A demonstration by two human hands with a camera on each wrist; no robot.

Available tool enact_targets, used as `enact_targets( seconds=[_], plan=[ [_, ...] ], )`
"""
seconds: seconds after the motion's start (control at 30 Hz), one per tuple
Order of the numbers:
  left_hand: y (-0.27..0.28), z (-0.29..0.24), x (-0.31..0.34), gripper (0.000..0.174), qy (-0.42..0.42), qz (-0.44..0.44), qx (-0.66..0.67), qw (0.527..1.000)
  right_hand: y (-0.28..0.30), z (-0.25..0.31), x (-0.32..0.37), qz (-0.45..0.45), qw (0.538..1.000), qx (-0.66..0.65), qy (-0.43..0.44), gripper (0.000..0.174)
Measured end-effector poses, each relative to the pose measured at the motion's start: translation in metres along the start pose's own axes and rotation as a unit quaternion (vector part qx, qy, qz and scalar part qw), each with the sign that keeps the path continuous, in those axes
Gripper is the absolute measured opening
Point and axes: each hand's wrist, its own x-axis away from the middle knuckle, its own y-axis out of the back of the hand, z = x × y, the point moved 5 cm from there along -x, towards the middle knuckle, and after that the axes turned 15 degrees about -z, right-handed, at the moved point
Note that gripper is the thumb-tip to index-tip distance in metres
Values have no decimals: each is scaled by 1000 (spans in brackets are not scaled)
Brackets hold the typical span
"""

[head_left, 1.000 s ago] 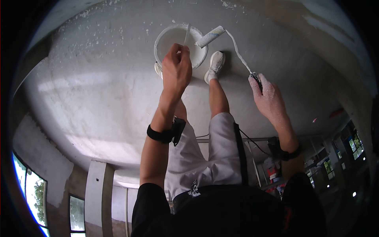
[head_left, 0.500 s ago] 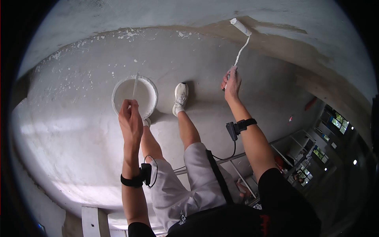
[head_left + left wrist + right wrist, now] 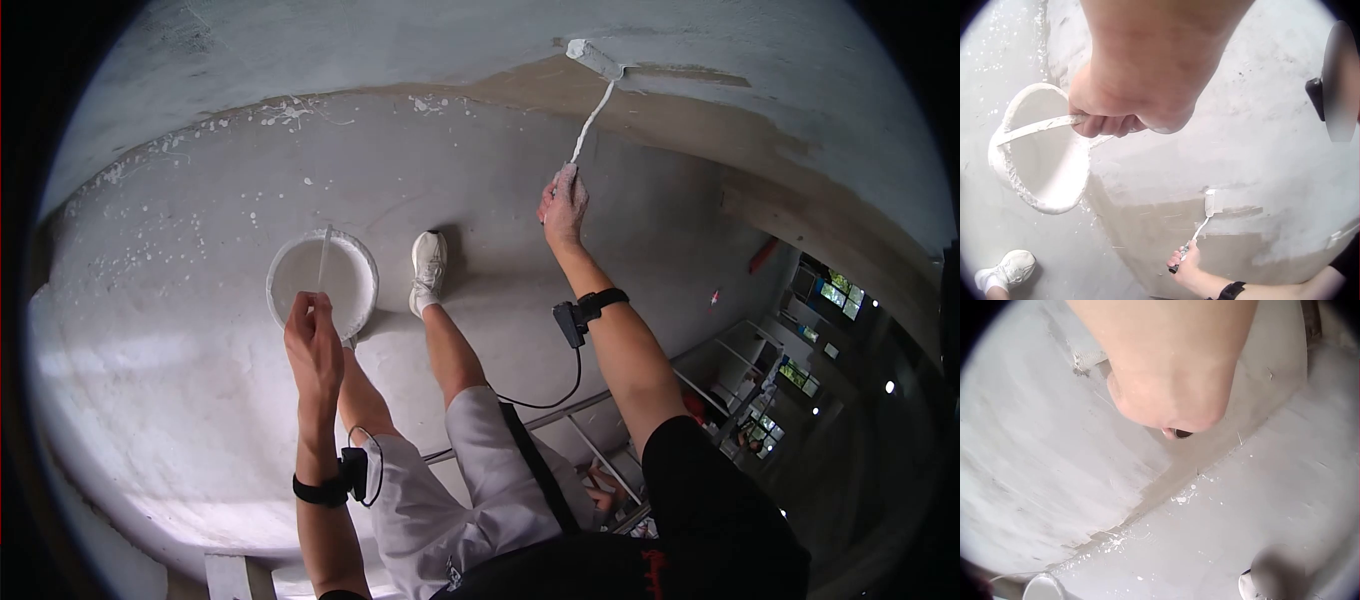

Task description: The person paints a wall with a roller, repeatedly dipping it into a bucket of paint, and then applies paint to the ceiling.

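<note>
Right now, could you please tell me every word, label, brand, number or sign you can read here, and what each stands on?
No text can be read.
Red marking on the black shirt: too small and blurred to read.
Bucket and paint roller: no readable lettering shows.

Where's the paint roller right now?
In the head view, the paint roller is at the upper right, at the wall beside a brown strip, its handle held in the person's right hand.
</note>
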Motion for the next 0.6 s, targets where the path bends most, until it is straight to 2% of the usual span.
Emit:
enact_targets(
  seconds=[0.17, 0.27, 0.37, 0.43, 0.6],
  plan=[
    [-4, 4, -6, 28, -15, 3, -12, 1000, -4, -29, -15, 10, 1000, 23, -12, 44],
    [-7, 1, -6, 28, -17, 7, -9, 1000, -3, -43, -22, 18, 995, 100, 4, 44],
    [-11, -3, -5, 28, -16, -4, -2, 1000, -2, -32, -17, 7, 997, 77, -5, 44],
    [-11, -3, -6, 27, -15, -15, 4, 1000, 2, -14, -3, 21, 998, 31, -41, 42],
    [-12, -5, -9, 27, -22, -2, -3, 1000, 23, 22, 11, 16, 999, 17, -40, 41]
  ],
)
